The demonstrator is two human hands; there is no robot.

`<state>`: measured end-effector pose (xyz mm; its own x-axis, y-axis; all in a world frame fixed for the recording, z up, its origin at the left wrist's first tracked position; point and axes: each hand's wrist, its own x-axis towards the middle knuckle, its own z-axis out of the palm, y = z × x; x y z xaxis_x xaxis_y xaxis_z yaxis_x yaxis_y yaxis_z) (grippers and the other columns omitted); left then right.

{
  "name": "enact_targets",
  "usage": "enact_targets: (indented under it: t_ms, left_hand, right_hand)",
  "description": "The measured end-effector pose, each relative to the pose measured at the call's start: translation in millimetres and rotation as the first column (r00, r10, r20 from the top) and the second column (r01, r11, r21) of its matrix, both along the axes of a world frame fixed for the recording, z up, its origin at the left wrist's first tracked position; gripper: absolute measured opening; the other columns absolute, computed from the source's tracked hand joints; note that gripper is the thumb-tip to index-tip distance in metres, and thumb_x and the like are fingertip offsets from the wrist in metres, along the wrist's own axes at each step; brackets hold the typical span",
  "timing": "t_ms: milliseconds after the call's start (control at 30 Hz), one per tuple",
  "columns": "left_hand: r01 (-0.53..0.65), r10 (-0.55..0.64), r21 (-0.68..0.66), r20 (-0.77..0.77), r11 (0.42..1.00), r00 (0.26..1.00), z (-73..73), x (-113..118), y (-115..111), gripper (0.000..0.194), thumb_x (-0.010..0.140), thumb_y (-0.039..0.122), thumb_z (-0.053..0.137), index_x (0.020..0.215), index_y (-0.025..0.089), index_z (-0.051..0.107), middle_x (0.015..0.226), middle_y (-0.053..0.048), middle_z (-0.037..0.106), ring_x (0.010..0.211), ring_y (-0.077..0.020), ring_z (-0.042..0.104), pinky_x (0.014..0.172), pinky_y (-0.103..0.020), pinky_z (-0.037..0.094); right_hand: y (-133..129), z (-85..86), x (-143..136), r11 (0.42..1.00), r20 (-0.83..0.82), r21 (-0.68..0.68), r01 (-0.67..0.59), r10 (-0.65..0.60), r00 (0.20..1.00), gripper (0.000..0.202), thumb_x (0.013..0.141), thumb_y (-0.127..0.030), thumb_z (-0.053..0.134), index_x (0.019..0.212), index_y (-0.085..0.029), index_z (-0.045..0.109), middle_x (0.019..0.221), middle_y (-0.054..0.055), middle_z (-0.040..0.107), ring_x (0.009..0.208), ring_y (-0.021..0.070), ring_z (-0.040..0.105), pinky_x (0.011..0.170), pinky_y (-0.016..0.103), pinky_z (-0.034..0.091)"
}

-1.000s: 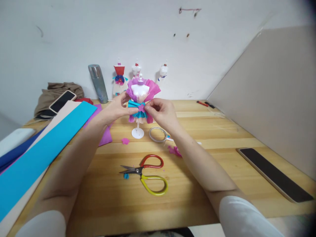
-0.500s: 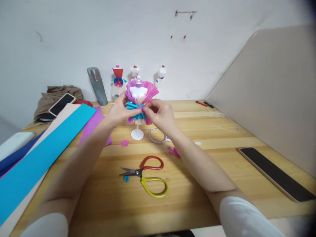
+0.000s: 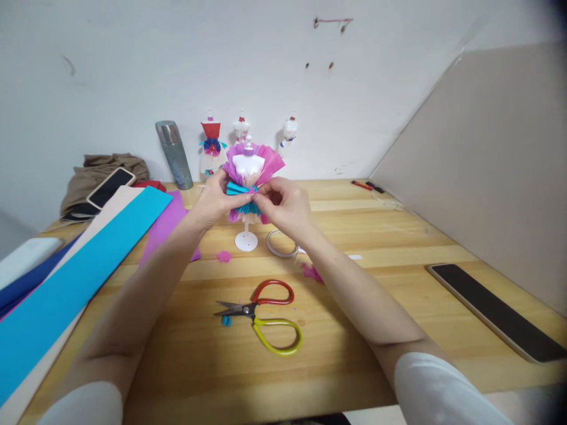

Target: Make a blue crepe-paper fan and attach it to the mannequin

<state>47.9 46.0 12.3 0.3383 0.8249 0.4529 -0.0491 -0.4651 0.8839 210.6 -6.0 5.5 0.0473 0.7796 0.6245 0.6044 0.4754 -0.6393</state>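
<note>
A small white dress-form mannequin stands upright on its round base, dressed in pleated pink, purple and blue paper. My left hand is closed around the dress from the left, its thumb lying across the blue paper bow at the waist. From the other side my right hand pinches at the bow's middle, where a small pink piece shows by the fingertips. Whether the right fingers grip that piece or only press it is hard to see. Below the base lies a pink paper flower.
Scissors lie open near the front, beside a blue scrap. A tape roll sits by my right wrist. Coloured paper sheets cover the left; a phone lies right. A flask and dressed mannequins stand behind.
My right hand has shifted slightly left, with its fingertips now closer to the bow's centre and my left thumb. The mannequin and the things on the table have stayed put.
</note>
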Motion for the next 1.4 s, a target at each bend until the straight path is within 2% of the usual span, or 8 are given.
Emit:
enact_targets:
  t_ms: [133,300,533,867,1167,1400]
  left_hand:
    - [-0.017,0.017,-0.004,-0.023,1.0,1.0,-1.4,-1.6,2.2,0.049,0.06,0.038,0.09,0.098,0.02,0.065,0.095,-0.006,0.073,0.092,-0.0281,0.07,0.08,-0.043,0.058]
    - [0.023,-0.024,-0.035,-0.011,0.999,1.0,-1.4,-2.0,2.2,0.047,0.063,0.034,0.088,0.102,0.02,0.064,0.097,-0.007,0.073,0.092,-0.0292,0.07,0.075,-0.042,0.059]
    - [-0.021,0.021,-0.005,-0.033,1.0,0.999,-0.7,-1.6,0.9,0.047,0.064,0.035,0.088,0.102,0.02,0.065,0.101,-0.007,0.074,0.099,-0.0312,0.069,0.083,-0.045,0.058]
    - [-0.023,0.024,0.024,-0.037,0.999,0.999,-2.9,-1.5,3.9,0.05,0.063,0.038,0.088,0.103,0.019,0.065,0.101,-0.008,0.074,0.101,-0.0321,0.069,0.087,-0.048,0.058]
    - [0.014,-0.014,0.024,-0.021,1.0,1.0,-0.4,-0.1,3.1,0.048,0.063,0.039,0.086,0.098,0.017,0.063,0.094,-0.007,0.07,0.093,-0.0275,0.068,0.083,-0.043,0.055]
    - [-0.001,0.002,0.011,-0.068,1.0,0.998,-0.3,-1.2,3.4,0.04,0.065,0.035,0.086,0.092,0.019,0.062,0.081,-0.003,0.067,0.082,-0.0256,0.067,0.071,-0.04,0.056]
  right_hand:
    - [-1.0,0.5,-0.5,1.0,-0.002,-0.019,-0.011,0.011,1.0,0.01,0.078,-0.026,0.064,0.072,-0.019,0.06,0.064,0.001,0.062,0.064,0.016,0.06,0.058,0.026,0.043]
    - [0.0,-1.0,-0.2,0.999,0.005,-0.03,-0.011,0.011,1.0,0.007,0.079,-0.022,0.062,0.073,-0.019,0.06,0.064,0.001,0.062,0.064,0.0162,0.061,0.059,0.026,0.043]
    - [1.3,-1.0,-0.7,0.999,0.015,-0.041,0.013,-0.013,1.0,0.006,0.078,-0.021,0.062,0.073,-0.019,0.06,0.067,0.002,0.064,0.066,0.0171,0.062,0.059,0.027,0.044]
    - [0.9,-1.5,-0.7,0.999,0.023,-0.034,0.005,-0.004,1.0,0.008,0.079,-0.022,0.061,0.072,-0.019,0.059,0.065,0.002,0.063,0.063,0.0164,0.059,0.058,0.027,0.042]
    - [3.9,-3.6,-1.5,0.999,0.016,-0.032,0.02,-0.019,1.0,0.009,0.078,-0.022,0.061,0.07,-0.019,0.059,0.066,0.002,0.063,0.063,0.0156,0.058,0.059,0.027,0.04]
    - [4.6,-3.5,-1.2,0.999,0.007,-0.039,0.026,-0.026,1.0,0.011,0.078,-0.023,0.061,0.068,-0.02,0.058,0.065,0.002,0.064,0.062,0.0157,0.058,0.058,0.027,0.039]
